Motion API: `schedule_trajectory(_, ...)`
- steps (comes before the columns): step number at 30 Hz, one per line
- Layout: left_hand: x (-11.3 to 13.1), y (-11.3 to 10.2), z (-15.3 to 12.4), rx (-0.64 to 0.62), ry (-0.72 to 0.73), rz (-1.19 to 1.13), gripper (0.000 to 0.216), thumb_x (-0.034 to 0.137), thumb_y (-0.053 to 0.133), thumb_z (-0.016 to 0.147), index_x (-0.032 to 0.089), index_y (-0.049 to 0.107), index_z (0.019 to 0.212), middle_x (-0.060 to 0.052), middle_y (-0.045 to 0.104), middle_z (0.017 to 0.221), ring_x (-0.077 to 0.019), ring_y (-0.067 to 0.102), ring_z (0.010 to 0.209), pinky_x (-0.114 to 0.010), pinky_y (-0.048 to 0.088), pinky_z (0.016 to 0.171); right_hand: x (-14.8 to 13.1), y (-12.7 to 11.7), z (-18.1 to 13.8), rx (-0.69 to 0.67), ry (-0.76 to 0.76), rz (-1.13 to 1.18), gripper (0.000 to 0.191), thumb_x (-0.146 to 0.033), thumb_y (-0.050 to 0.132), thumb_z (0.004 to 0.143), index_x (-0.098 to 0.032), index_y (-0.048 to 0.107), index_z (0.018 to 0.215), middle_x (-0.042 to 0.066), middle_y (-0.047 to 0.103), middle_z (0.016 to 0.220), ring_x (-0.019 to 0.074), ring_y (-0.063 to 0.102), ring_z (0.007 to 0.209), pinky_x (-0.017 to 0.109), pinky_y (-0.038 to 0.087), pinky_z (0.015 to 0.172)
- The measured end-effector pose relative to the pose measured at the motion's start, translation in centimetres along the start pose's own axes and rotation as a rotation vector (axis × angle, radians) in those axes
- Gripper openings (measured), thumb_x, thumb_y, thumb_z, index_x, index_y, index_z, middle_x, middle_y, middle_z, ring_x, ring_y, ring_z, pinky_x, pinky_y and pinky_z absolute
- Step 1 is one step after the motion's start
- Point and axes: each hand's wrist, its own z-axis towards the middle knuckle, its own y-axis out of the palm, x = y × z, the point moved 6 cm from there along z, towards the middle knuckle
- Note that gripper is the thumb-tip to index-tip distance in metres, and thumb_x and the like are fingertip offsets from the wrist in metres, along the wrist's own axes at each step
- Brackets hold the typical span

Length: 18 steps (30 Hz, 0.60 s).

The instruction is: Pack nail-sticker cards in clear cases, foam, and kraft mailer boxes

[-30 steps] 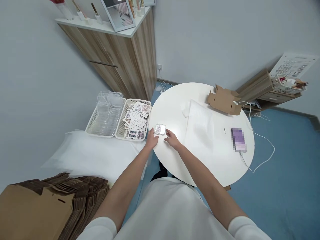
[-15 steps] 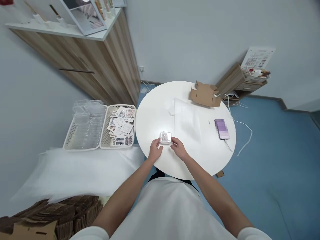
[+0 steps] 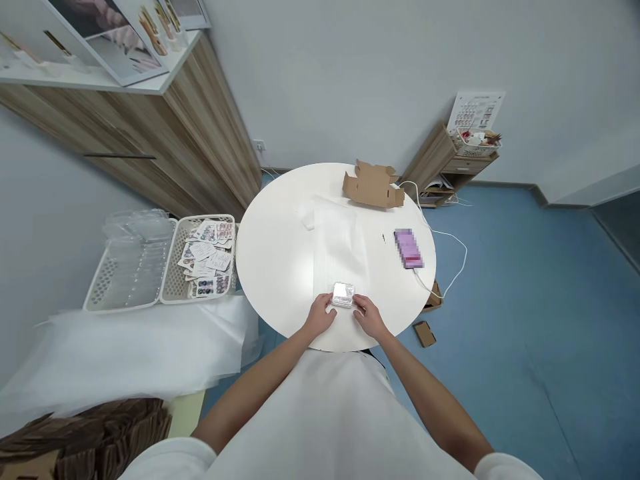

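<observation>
A small clear plastic case with a white panel on top is held between my two hands near the front of the round white table. My left hand grips its left edge, fingers at the side and thumb toward me. On the opposite edge, my right hand has its fingertips against the case. Beneath and beyond the case stretches a thin, translucent white wrapping sheet. The contents of the case are too small to make out.
An unfolded brown cardboard box lies at the table's back. A phone with a cable is on the right. To the left are a basket of printed cards, a basket of clear cases and a stack of white sheets.
Both hands have carried the case to the right, from beside the wrapping sheet to over its near end. The head view has also turned right.
</observation>
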Motion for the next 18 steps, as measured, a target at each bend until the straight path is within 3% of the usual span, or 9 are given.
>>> schedule_trajectory(12,0.0,1.6,-2.0,0.203,-0.111,0.209,0.046,0.013,0.048,0.068,0.018,0.044,0.113,-0.006,0.053,0.103,-0.0179,0.051,0.095,-0.033,0.044,0.081,1.9,0.1,0.6,-0.121,-0.144,-0.064,0.040,-0.013,0.041,0.073,-0.021,0.046,0.111,0.007,0.048,0.109,0.0169,0.052,0.094,0.036,0.045,0.083)
schedule_trajectory(15,0.4,1.3,-2.7,0.252,-0.083,0.286,0.051,0.018,0.051,0.069,0.018,0.037,0.118,-0.008,0.049,0.110,-0.0193,0.049,0.099,-0.035,0.041,0.085,1.5,-0.5,0.2,-0.101,-0.215,-0.176,0.037,-0.018,0.044,0.075,-0.021,0.043,0.112,0.008,0.047,0.108,0.0180,0.051,0.093,0.035,0.045,0.080)
schedule_trajectory(18,0.8,1.1,-3.7,0.218,-0.010,0.427,0.047,0.027,0.055,0.068,0.019,0.041,0.113,-0.008,0.047,0.110,-0.0219,0.045,0.102,-0.037,0.038,0.087,1.2,-0.5,-0.7,-0.174,-0.336,-0.420,0.032,-0.030,0.055,0.072,-0.020,0.049,0.102,0.008,0.050,0.104,0.0222,0.048,0.094,0.038,0.041,0.079)
